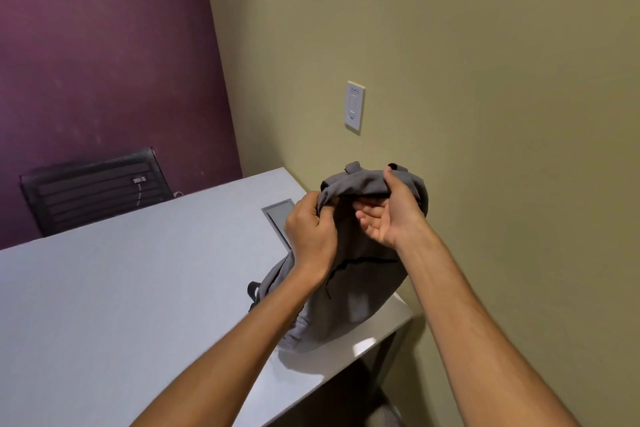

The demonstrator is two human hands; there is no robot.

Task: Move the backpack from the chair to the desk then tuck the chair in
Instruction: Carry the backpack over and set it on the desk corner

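A grey backpack stands upright on the right end of the white desk, close to the beige wall. My left hand pinches the fabric at the bag's top left. My right hand grips the top right of the bag, thumb over the top edge and fingers under the fold. A black mesh chair stands behind the far side of the desk against the purple wall; only its backrest shows.
A grey cable hatch is set into the desk just left of the backpack. A white wall switch sits above the bag. The desk's near right corner lies beside the bag's base.
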